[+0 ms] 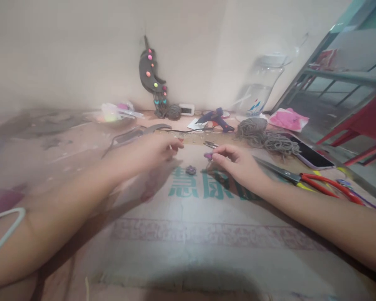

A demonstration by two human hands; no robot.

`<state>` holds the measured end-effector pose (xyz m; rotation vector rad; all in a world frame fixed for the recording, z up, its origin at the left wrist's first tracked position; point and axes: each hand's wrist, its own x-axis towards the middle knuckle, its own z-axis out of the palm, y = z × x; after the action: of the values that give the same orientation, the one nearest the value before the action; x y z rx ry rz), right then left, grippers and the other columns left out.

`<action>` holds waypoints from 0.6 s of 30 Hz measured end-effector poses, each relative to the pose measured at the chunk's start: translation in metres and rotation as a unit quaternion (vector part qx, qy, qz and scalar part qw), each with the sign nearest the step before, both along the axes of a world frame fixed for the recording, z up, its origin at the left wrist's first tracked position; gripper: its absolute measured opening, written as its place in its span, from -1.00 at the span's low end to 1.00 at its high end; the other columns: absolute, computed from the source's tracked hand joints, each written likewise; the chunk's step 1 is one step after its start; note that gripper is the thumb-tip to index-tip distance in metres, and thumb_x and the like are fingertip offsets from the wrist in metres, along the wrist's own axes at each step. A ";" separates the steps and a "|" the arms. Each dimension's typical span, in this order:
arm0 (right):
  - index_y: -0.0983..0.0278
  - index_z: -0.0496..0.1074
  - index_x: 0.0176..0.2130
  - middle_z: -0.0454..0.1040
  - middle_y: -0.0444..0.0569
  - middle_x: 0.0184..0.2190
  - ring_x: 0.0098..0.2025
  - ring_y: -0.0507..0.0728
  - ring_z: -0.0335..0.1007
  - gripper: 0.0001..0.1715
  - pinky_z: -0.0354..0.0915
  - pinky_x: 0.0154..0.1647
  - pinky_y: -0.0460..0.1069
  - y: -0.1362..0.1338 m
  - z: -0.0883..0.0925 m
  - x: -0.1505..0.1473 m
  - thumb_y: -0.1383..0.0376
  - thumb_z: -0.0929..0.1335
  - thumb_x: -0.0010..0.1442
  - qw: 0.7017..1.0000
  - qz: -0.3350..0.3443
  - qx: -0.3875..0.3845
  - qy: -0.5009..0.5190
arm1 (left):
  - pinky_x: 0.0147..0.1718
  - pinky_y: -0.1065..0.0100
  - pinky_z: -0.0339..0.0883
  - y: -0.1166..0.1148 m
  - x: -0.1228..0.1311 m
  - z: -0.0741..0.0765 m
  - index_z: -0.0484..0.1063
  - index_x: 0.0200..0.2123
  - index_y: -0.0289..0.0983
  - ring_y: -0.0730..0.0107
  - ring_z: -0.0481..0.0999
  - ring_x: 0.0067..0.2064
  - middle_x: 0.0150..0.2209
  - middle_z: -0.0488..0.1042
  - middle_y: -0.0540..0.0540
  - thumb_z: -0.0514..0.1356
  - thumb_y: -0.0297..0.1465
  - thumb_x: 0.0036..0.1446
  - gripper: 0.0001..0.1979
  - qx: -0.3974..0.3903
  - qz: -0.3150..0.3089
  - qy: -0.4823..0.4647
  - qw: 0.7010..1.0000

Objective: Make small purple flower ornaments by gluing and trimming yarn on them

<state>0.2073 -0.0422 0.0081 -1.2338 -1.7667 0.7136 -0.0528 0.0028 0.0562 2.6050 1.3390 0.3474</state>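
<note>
My right hand (233,162) pinches a small purple piece (208,156) between thumb and fingertips; its exact kind is too small and blurred to tell. Left of it, my left hand (163,149) hovers over the sheet with its fingers loosely bent and apart, and nothing shows in them. Between the two hands a small grey-purple knotted piece (191,170), perhaps of yarn, lies on the printed white sheet (150,246). Just beyond my right fingertips are small metal scissors or tweezers (210,144), not clear which.
Red-handled scissors (319,184) lie beside my right forearm, near a phone (313,154) and grey yarn (253,130). A purple glue gun (217,119), a clear jug (263,85) and a grey moon-shaped ornament (148,71) stand along the wall. A pink packet (288,120) sits at right.
</note>
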 end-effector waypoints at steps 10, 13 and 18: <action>0.20 0.49 -0.29 0.59 -0.01 -0.28 -0.24 0.20 0.52 -0.61 0.37 -0.18 0.09 0.001 -0.004 0.005 -0.06 0.37 0.20 0.999 -0.015 -0.015 -0.026 | -0.38 0.35 0.19 0.043 -0.041 0.002 0.62 -0.19 -0.10 0.24 0.52 -0.31 -0.23 0.64 -0.05 0.13 -0.18 0.16 -0.70 -0.018 0.097 0.086 0.991; 0.20 0.49 -0.29 0.59 -0.02 -0.31 -0.26 0.20 0.53 -0.60 0.39 -0.19 0.09 0.001 -0.005 0.006 -0.07 0.37 0.20 0.999 -0.018 -0.013 -0.024 | -0.37 0.35 0.20 0.049 -0.042 -0.008 0.60 -0.13 -0.09 0.19 0.53 -0.25 -0.19 0.62 -0.06 0.15 -0.11 0.12 -0.65 -0.019 0.097 0.095 0.990; 0.19 0.48 -0.29 0.59 -0.01 -0.31 -0.26 0.21 0.53 -0.62 0.38 -0.18 0.10 0.001 -0.005 0.006 -0.05 0.36 0.21 0.999 -0.025 -0.011 -0.044 | -0.31 0.34 0.25 0.057 -0.038 -0.026 0.54 -0.16 -0.19 0.21 0.54 -0.22 -0.19 0.59 -0.07 0.23 -0.21 0.04 -0.70 -0.026 0.054 0.018 0.998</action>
<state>0.2131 -0.0416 0.0034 -1.3372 -1.7960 0.6599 -0.0907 0.0600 0.0298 2.5143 1.4842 0.2774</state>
